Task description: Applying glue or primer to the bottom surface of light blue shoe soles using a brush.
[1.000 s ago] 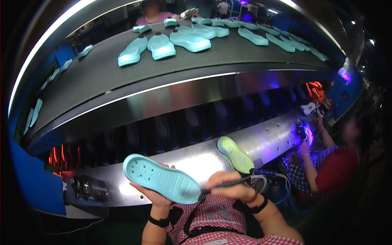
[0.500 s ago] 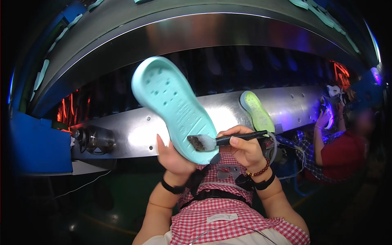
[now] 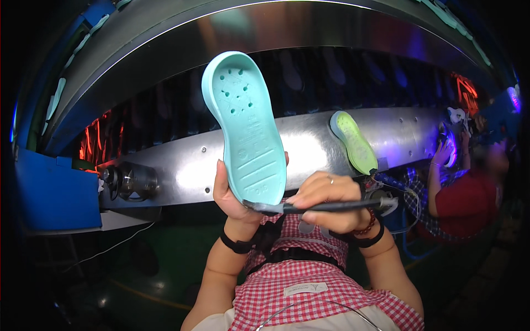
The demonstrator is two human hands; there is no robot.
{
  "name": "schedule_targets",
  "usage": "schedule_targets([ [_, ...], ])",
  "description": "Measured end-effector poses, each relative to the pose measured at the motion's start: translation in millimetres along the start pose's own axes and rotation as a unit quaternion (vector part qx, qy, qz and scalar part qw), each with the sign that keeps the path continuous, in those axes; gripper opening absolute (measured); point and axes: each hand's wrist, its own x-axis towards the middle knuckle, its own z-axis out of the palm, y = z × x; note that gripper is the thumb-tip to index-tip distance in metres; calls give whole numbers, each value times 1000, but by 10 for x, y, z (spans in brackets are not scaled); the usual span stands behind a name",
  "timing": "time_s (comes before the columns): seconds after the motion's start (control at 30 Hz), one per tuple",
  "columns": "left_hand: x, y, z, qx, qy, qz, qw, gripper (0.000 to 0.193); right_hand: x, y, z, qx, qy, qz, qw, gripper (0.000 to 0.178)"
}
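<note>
A turquoise shoe sole (image 3: pixel 249 132) stands out lengthwise over the metal bench, its hollow face with small holes and raised ridges up. My left hand (image 3: pixel 234 203) grips its near end, thumb on the left edge and a fingertip showing at the right edge. In my right hand (image 3: pixel 334 199) is a brush (image 3: pixel 274 208) with a black handle and a pale tube at its back end. The bristles lie sideways at the sole's near rim. Beyond my right hand, a sole with a yellow-green inner face (image 3: pixel 356 144) rests on the bench.
The metal bench (image 3: pixel 187 171) runs across in front of me. A dark transparent pot (image 3: pixel 135 181) stands at its left end, near a blue box (image 3: pixel 55 190). Behind lies a conveyor (image 3: pixel 165 22) with soles along its edges. At right, a person in red (image 3: pixel 466 204) handles a shoe.
The sole has swung more upright and shifted right. My brush has moved from the sole's inner face down to its near rim and turned flat. My right hand now shows its back.
</note>
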Motion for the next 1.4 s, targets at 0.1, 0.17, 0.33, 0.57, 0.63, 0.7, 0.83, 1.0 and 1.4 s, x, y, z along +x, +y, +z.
schedule_targets([
  [0.1, 59, 14, -27, 29, -39, 16, 999, 64, 10, 59, 10, 6, 61, 59, 996, 22],
  [0.17, 49, 28, 1, 10, -13, 3, 1000, 66, 40, -2, 56, -2, -2, 7, 1000, 21],
  [0.33, 45, 95, -11, 99, -22, -30, 994, 68, 98, 56, -179, -24, 37, 26, 999, 22],
  [0.57, 126, 220, -28, 122, -7, -57, 991, 66, 121, 24, -162, -58, -46, -11, 997, 19],
  [0.63, 159, 222, 9, 49, -11, -101, 994, 64, 43, 3, -86, -41, -81, -39, 995, 17],
  [0.7, 178, 245, 12, -24, -16, -147, 989, 63, -7, -71, -71, -43, -142, -43, 988, 18],
  [0.83, 153, 321, 5, 61, 37, -310, 948, 47, 18, -104, -267, -77, -82, -13, 994, 17],
  [1.0, 91, 344, 109, 265, 72, -373, 886, 46, 89, -87, -413, -107, -281, -1, 954, 20],
  [1.4, 50, 461, 256, 312, 57, -393, 863, 48, 89, -70, -623, -121, -277, 61, 951, 20],
])
